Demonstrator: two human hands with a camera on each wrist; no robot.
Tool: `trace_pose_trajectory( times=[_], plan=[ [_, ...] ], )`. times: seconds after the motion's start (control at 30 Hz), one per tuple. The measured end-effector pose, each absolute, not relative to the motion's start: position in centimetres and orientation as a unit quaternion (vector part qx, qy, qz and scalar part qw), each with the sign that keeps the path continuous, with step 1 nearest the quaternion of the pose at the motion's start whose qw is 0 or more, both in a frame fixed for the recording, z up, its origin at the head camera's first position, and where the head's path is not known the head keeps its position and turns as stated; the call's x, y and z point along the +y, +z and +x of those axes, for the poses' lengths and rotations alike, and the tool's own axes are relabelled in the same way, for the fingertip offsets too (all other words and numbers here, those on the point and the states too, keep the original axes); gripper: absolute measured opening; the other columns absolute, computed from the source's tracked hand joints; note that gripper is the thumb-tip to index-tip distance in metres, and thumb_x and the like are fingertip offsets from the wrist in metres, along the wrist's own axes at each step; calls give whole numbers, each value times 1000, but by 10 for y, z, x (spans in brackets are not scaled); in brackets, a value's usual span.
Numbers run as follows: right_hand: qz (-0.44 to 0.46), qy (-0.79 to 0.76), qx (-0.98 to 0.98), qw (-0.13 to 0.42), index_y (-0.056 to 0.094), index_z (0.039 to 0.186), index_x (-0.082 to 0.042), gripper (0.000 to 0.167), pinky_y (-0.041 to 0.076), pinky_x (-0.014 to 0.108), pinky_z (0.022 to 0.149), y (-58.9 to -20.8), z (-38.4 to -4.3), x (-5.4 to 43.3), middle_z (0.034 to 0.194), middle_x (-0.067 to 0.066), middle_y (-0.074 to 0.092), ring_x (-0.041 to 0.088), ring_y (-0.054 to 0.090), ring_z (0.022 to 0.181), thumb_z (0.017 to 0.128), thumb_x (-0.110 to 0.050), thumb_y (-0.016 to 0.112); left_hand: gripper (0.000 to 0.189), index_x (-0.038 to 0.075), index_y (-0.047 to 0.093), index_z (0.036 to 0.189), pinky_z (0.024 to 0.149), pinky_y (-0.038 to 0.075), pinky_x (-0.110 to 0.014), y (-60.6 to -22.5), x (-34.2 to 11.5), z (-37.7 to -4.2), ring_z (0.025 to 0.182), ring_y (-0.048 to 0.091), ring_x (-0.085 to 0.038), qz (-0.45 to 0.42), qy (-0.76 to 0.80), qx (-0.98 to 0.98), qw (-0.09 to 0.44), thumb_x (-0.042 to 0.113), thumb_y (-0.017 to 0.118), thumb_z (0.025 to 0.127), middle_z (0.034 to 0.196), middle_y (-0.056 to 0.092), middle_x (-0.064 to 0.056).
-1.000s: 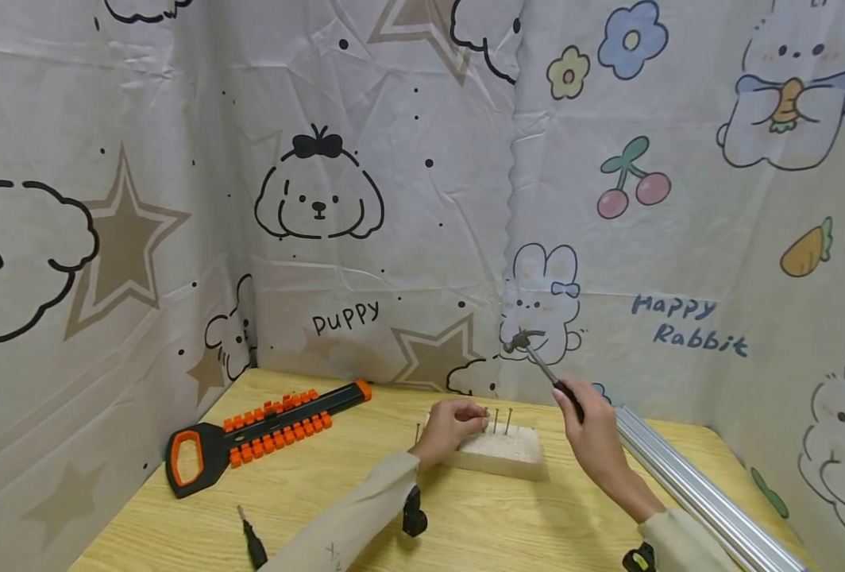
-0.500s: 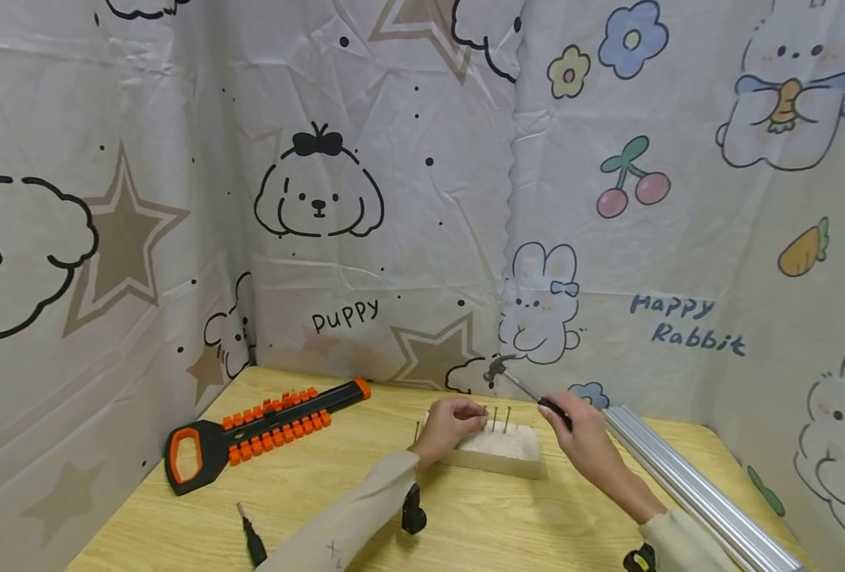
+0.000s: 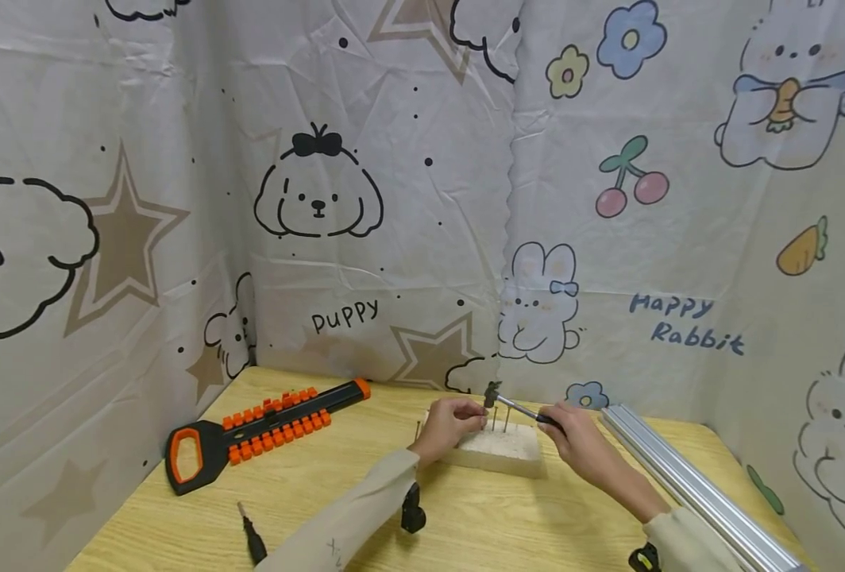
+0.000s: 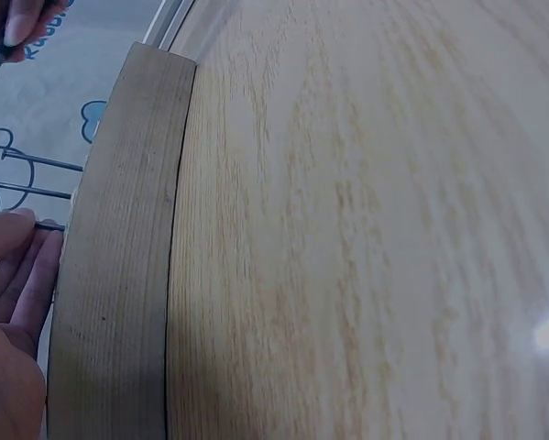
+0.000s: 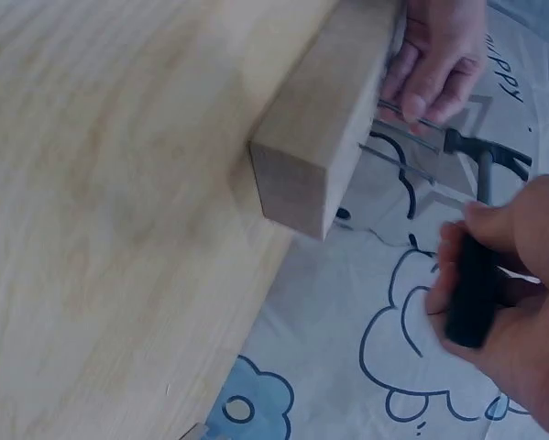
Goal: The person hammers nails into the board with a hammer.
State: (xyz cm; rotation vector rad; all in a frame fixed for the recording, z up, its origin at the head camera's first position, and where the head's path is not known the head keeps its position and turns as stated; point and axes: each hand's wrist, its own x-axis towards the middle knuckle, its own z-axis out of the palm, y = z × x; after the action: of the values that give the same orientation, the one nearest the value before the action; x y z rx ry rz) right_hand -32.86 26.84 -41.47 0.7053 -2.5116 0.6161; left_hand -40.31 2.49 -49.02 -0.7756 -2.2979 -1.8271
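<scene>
My left hand point(image 3: 451, 429) rests at the wooden block point(image 3: 497, 461) and pinches an upright nail point(image 4: 49, 225) between thumb and fingers. Two more nails point(image 4: 38, 191) stand in the block just beside it, and another nail point(image 3: 418, 431) shows left of the hand. The right hand point(image 3: 580, 441) grips a claw hammer point(image 5: 473, 289) by its black handle. In the head view the hammer head point(image 3: 491, 395) is right over the pinched nail; the right wrist view has its striking face at that nail's top. The fingers hide part of the block's top.
To the left lies a black rack with orange clips and a loop handle point(image 3: 265, 429). A small screwdriver-like tool point(image 3: 252, 540) is at the front left of the table point(image 3: 508, 532). Silver metal profiles point(image 3: 701, 485) run along the right side. Printed cloth point(image 3: 394, 262) hangs behind.
The right hand has swung the hammer down and to the left, from above the block onto the pinched nail. My left hand has kept its place.
</scene>
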Motion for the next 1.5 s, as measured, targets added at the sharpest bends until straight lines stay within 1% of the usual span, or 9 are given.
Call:
trace_pose_trajectory(
  times=[0.07,0.2,0.43,0.6,0.83,1.0,1.23,1.4,1.5],
  plan=[
    [257,219,-912,234,73,103,0,7,43,26,59,-414,-330,267,85,0,61,5,47,71,99,2,67,12,-4,78,104,76,57,-16,-490,25,-404,93,76,-27,-255,-600,-756,52,3,76,95,104,79,-16],
    [247,246,-877,329,74,105,1,8,52,34,63,-411,-332,264,89,7,67,15,59,76,98,2,69,13,-6,77,105,75,57,-16,-490,25,-405,92,75,-26,-255,-598,-758,50,4,75,96,104,79,-15],
    [242,216,-906,273,74,99,0,7,43,26,59,-417,-330,260,84,1,61,7,48,71,97,4,69,13,-5,77,104,74,57,-16,-491,24,-405,92,76,-28,-255,-604,-753,52,3,77,95,104,79,-15],
    [230,257,-865,365,74,105,3,10,50,30,61,-419,-332,259,89,9,67,14,57,75,96,6,71,12,-5,78,105,75,57,-16,-490,24,-405,94,76,-32,-257,-606,-751,54,3,76,95,105,79,-16],
    [238,218,-907,270,75,100,0,7,44,26,59,-423,-330,259,84,1,61,6,49,71,97,3,70,17,-7,76,109,76,59,-20,-490,24,-399,96,75,-38,-231,-654,-720,33,-2,77,92,106,77,-22],
    [235,241,-870,360,74,100,1,8,48,30,61,-421,-335,259,86,5,65,11,54,73,95,5,72,20,-9,73,111,79,62,-24,-490,25,-400,99,74,-41,-231,-675,-701,24,-3,76,92,108,76,-26],
    [227,209,-915,259,76,97,-2,7,41,27,59,-408,-331,260,80,0,60,9,47,69,98,0,70,18,-13,71,109,77,63,-27,-491,27,-404,99,73,-47,-238,-682,-691,29,-7,75,92,107,74,-30],
    [246,221,-883,334,75,91,-2,7,44,27,56,-409,-333,263,77,0,60,8,50,68,92,5,74,17,-11,73,108,76,61,-25,-491,26,-400,97,73,-46,-236,-674,-699,36,-6,76,92,105,75,-27],
    [241,231,-879,339,75,92,-1,7,42,26,55,-411,-334,265,77,0,59,7,47,67,92,6,74,17,-10,73,109,78,62,-26,-490,26,-399,97,73,-44,-236,-668,-705,37,-5,75,93,105,76,-26]
  ],
)
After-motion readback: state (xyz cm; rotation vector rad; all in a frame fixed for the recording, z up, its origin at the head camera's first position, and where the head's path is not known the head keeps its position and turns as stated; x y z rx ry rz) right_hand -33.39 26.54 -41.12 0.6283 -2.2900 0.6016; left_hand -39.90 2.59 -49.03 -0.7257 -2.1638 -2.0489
